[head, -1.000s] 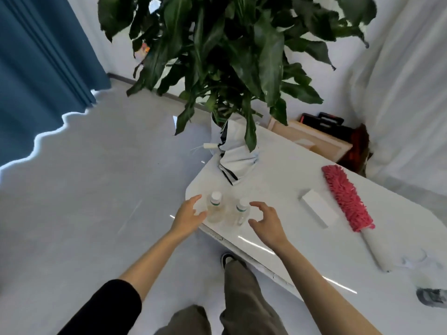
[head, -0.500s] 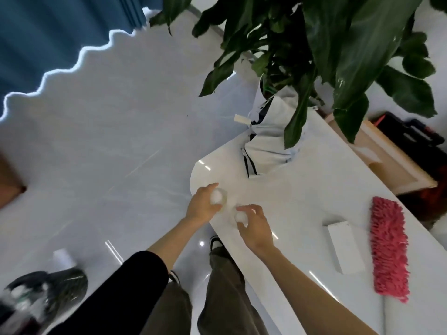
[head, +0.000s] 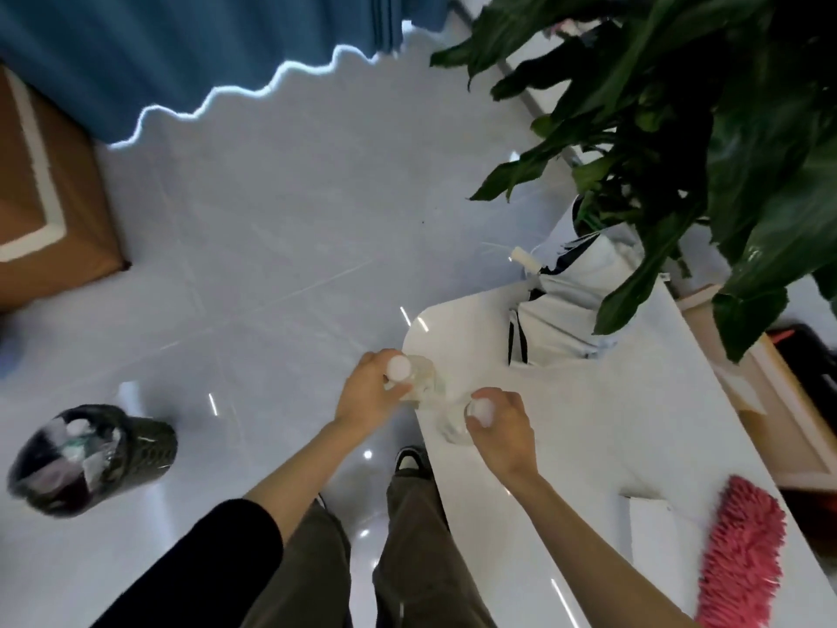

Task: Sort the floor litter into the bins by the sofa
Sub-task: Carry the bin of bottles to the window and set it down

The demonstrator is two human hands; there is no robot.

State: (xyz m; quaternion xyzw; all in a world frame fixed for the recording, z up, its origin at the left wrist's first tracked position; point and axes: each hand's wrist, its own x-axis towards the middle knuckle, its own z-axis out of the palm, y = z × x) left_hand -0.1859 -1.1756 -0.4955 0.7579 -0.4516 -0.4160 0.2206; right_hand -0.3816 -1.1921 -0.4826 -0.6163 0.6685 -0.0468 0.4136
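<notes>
Two small clear bottles with white caps are held at the rounded corner of the white worktop point(head: 589, 423), one per hand, probably so that both can be carried together to the dark bin point(head: 149, 441) standing well apart on the floor. The left bottle point(head: 423, 378) is gripped just under its cap by the curled fingers of the left hand point(head: 369, 396); the right bottle point(head: 453, 428) is wrapped likewise by the right hand point(head: 502, 435). Each long axis is kept near upright, cap up; whether the bases touch the worktop cannot be told.
</notes>
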